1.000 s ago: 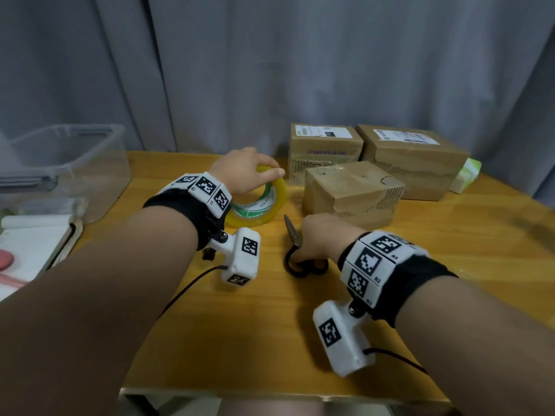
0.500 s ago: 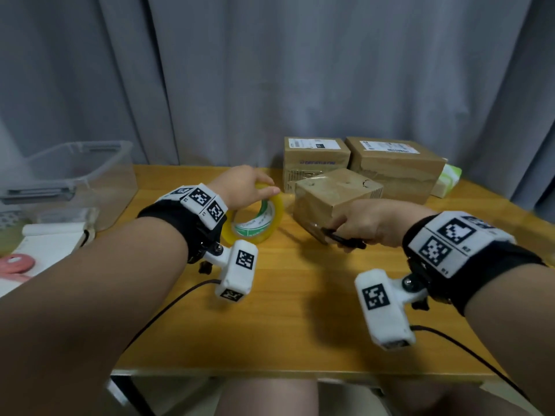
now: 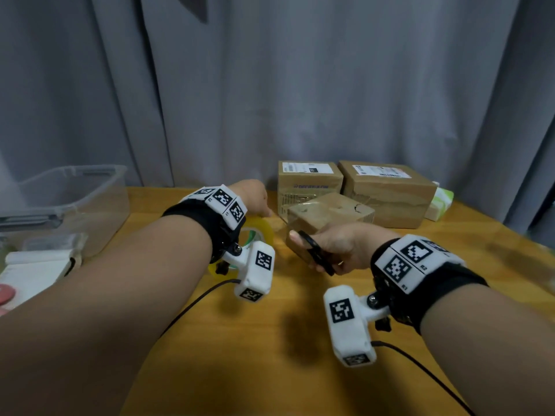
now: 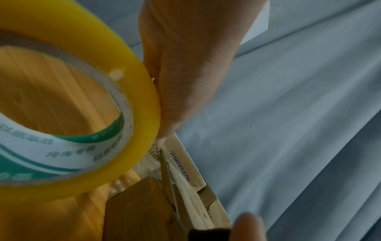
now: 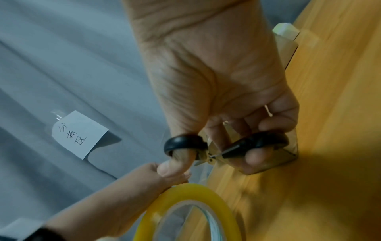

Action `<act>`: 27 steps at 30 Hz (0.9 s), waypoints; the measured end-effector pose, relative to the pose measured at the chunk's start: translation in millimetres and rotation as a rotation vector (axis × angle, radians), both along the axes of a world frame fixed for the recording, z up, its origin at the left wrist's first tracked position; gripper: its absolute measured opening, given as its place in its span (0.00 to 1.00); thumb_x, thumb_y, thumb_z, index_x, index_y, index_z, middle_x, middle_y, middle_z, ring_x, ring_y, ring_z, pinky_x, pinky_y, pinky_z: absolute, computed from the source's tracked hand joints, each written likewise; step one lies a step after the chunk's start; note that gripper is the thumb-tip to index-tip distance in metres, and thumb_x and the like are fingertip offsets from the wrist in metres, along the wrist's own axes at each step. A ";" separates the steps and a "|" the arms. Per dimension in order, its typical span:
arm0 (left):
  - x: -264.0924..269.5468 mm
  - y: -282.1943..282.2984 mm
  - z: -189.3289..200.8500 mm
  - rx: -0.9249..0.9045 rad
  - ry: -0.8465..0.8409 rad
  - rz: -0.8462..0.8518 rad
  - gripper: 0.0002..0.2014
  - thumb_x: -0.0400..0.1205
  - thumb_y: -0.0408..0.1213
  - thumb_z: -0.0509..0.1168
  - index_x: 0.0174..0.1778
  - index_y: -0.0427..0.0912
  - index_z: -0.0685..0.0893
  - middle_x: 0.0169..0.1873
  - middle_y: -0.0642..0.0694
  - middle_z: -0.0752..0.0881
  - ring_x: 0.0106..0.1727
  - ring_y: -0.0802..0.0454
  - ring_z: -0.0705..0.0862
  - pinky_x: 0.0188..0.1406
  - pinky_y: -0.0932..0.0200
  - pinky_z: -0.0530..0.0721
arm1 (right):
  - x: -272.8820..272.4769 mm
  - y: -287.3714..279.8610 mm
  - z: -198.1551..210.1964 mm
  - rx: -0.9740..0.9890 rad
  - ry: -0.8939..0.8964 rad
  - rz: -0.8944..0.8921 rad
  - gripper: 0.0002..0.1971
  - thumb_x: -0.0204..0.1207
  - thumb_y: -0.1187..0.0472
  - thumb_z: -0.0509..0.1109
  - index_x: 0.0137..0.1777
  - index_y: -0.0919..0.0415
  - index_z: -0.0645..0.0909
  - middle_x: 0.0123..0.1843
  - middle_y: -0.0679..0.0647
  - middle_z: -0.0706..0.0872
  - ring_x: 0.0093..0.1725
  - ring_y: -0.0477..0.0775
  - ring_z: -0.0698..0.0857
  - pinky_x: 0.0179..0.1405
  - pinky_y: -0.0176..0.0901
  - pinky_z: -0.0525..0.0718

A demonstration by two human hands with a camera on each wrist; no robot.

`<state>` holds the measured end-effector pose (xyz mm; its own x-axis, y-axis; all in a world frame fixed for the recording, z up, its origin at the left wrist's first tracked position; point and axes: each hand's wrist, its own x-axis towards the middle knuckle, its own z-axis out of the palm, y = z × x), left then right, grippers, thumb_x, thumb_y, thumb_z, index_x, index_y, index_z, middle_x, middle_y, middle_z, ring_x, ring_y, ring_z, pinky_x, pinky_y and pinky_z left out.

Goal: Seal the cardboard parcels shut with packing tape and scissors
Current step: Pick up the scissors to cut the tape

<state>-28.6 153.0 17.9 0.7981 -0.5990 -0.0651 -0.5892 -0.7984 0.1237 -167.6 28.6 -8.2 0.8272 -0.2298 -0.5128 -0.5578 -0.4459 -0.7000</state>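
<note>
My left hand (image 3: 264,210) grips the top of a yellow packing tape roll (image 3: 262,231) that stands on edge on the wooden table (image 3: 270,340); its fingers (image 4: 185,73) press the roll's (image 4: 92,106) outer face. My right hand (image 3: 304,246) holds black-handled scissors (image 3: 316,252), thumb and fingers through the loops (image 5: 257,143). The blades (image 4: 170,181) point at a clear strip of tape between the roll and a small cardboard parcel (image 3: 333,210). Two bigger labelled parcels (image 3: 309,181) (image 3: 387,190) stand behind it.
A clear plastic bin (image 3: 75,199) and white papers (image 3: 39,265) sit at the table's left. A green-and-white packet (image 3: 438,202) lies at the back right. A grey curtain hangs behind, with a handwritten note (image 5: 79,135) taped to it.
My right hand picked the scissors up off the table and brought them up to the small parcel beside the roll. The left hand stayed on the roll.
</note>
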 end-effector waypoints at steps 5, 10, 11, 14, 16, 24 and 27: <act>13.0 -9.6 -9.7 -0.020 0.078 0.037 0.18 0.78 0.45 0.71 0.55 0.34 0.85 0.54 0.37 0.86 0.57 0.40 0.83 0.58 0.50 0.80 | 11.7 -2.8 -2.7 0.026 -0.032 -0.010 0.23 0.73 0.36 0.69 0.47 0.59 0.76 0.40 0.55 0.85 0.34 0.47 0.79 0.33 0.36 0.70; 17.2 -12.8 -11.9 0.038 0.118 0.059 0.16 0.78 0.49 0.69 0.51 0.39 0.83 0.50 0.43 0.83 0.52 0.44 0.82 0.55 0.50 0.80 | 13.7 -6.9 -9.0 -0.018 -0.090 0.002 0.22 0.75 0.39 0.68 0.43 0.60 0.77 0.33 0.53 0.83 0.30 0.47 0.78 0.28 0.35 0.69; 16.6 -13.8 -11.0 0.054 0.117 0.057 0.14 0.78 0.49 0.69 0.48 0.41 0.82 0.48 0.43 0.82 0.49 0.45 0.81 0.50 0.51 0.79 | 13.6 -8.6 -11.0 -0.037 -0.104 0.006 0.22 0.76 0.40 0.69 0.40 0.61 0.77 0.31 0.52 0.82 0.29 0.47 0.77 0.27 0.35 0.69; 11.1 -16.7 -7.9 0.092 0.105 0.058 0.13 0.78 0.48 0.69 0.46 0.41 0.80 0.45 0.45 0.80 0.46 0.47 0.79 0.45 0.54 0.74 | 12.5 -13.1 -14.7 -0.050 -0.149 0.021 0.21 0.75 0.41 0.71 0.35 0.60 0.78 0.30 0.52 0.81 0.27 0.48 0.77 0.26 0.36 0.70; 8.0 -18.9 -6.6 0.115 0.100 0.064 0.12 0.80 0.47 0.68 0.47 0.41 0.79 0.46 0.45 0.79 0.45 0.48 0.78 0.45 0.55 0.74 | 11.8 -15.2 -16.5 -0.039 -0.181 0.013 0.20 0.73 0.43 0.73 0.35 0.60 0.79 0.29 0.53 0.81 0.26 0.48 0.77 0.26 0.37 0.70; 4.6 -16.5 -5.8 0.121 0.111 0.104 0.19 0.82 0.45 0.64 0.62 0.34 0.82 0.52 0.42 0.79 0.54 0.44 0.79 0.49 0.54 0.73 | 9.3 -19.7 -23.1 -0.104 -0.187 0.000 0.20 0.72 0.44 0.75 0.46 0.64 0.86 0.29 0.53 0.81 0.25 0.48 0.75 0.28 0.38 0.71; 5.7 -11.2 -8.8 0.067 0.106 0.095 0.19 0.82 0.46 0.64 0.63 0.35 0.82 0.60 0.41 0.82 0.58 0.43 0.79 0.53 0.53 0.74 | 7.0 -27.0 -26.7 -0.173 -0.155 0.020 0.23 0.71 0.42 0.74 0.55 0.62 0.86 0.34 0.54 0.84 0.31 0.48 0.79 0.40 0.42 0.77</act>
<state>-22.9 141.9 9.2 0.8374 -0.5127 -0.1897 -0.4971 -0.8585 0.1256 -160.6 1.6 -34.9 0.8981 -0.2861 -0.3339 -0.4397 -0.5764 -0.6888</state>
